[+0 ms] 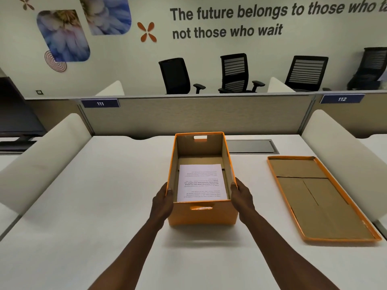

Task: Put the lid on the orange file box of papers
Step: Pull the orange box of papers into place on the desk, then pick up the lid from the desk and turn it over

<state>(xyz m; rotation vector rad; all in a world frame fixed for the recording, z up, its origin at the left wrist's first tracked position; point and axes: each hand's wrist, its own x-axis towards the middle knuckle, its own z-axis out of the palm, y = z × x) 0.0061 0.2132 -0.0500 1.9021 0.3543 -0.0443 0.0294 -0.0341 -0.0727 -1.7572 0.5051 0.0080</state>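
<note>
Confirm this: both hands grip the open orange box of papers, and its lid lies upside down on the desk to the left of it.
Wrong side. The head view shows the lid lying upside down to the right of the orange box. Left hand and right hand do grip it, papers inside.

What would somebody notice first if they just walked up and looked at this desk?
Probably the bright orange file box, open in the middle of the white desk, with a left hand and a right hand gripping its near corners and white papers lying inside. Next, its orange lid lying upside down on the desk to the right, apart from the box. Big dark lettering fills the wall behind.
</note>
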